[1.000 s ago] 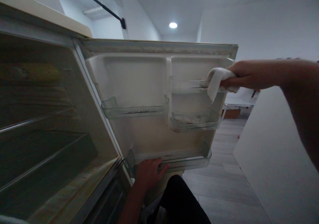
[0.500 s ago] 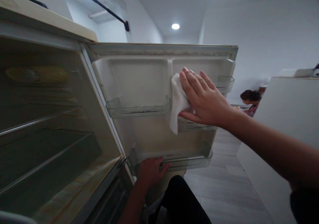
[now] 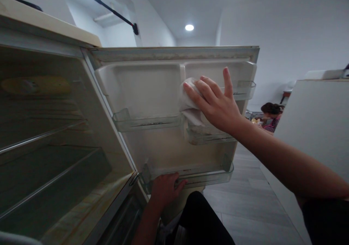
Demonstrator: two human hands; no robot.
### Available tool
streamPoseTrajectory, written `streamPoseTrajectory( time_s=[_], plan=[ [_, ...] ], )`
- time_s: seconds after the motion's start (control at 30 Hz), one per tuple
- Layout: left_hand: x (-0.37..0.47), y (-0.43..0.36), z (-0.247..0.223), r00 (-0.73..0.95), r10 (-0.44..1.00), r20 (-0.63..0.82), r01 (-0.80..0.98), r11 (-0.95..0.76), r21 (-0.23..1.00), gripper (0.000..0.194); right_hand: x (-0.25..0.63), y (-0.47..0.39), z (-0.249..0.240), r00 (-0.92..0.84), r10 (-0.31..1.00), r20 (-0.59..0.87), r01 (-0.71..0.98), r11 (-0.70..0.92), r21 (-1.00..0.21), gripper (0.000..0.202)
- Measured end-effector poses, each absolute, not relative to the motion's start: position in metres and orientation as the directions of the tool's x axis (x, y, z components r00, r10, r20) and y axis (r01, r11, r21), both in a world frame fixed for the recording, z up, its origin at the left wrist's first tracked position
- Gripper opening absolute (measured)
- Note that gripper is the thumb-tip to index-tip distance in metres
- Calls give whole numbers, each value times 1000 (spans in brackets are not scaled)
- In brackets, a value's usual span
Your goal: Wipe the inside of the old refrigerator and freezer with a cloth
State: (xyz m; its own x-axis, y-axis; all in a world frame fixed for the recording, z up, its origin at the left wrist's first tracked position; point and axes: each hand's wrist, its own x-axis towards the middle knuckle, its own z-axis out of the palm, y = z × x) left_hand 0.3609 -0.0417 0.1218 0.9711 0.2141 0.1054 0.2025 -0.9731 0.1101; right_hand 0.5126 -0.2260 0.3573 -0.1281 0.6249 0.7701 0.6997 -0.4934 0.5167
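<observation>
An open fridge door (image 3: 152, 88) faces me, with clear plastic bins on its inner side. My right hand (image 3: 215, 103) presses a white cloth (image 3: 188, 103) flat against the upper door panel, at the divider between the two top compartments, fingers spread over the cloth. My left hand (image 3: 165, 188) grips the front rim of the bottom door bin (image 3: 207, 176), low in the view. A middle-left bin (image 3: 147, 123) and a smaller right bin (image 3: 209, 137) sit below the cloth.
The fridge interior (image 3: 54, 154) with bare wire shelves fills the left. A white counter or cabinet (image 3: 316, 121) stands at the right. Another person (image 3: 269, 116) is bent over in the background past the door. Grey plank floor (image 3: 245, 201) lies below.
My right hand slid the cloth from the door's right edge leftward across the upper panel, then a little further left and up. My left hand has stayed on the bottom bin.
</observation>
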Motion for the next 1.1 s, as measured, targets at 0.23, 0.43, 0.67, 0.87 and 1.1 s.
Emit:
streamPoseTrajectory(
  time_s=[0.23,0.43,0.67,0.87,1.1],
  plan=[
    [361,-42,119,968,199,154,185,-978,101,55,546,-257,351,-205,580,788,714,-462,526,58],
    [362,-43,117,962,198,190,183,-979,93,56,570,-287,336,-175,497,850,641,-598,482,53],
    [369,-44,118,959,206,194,192,-977,89,56,595,-312,318,-214,305,928,639,-675,370,52],
    [370,-43,117,957,219,191,207,-975,84,54,576,-311,294,-279,28,960,729,-645,230,44],
    [367,-42,117,961,209,183,199,-977,74,55,551,-275,287,-133,-152,979,822,-569,23,33]
  ],
)
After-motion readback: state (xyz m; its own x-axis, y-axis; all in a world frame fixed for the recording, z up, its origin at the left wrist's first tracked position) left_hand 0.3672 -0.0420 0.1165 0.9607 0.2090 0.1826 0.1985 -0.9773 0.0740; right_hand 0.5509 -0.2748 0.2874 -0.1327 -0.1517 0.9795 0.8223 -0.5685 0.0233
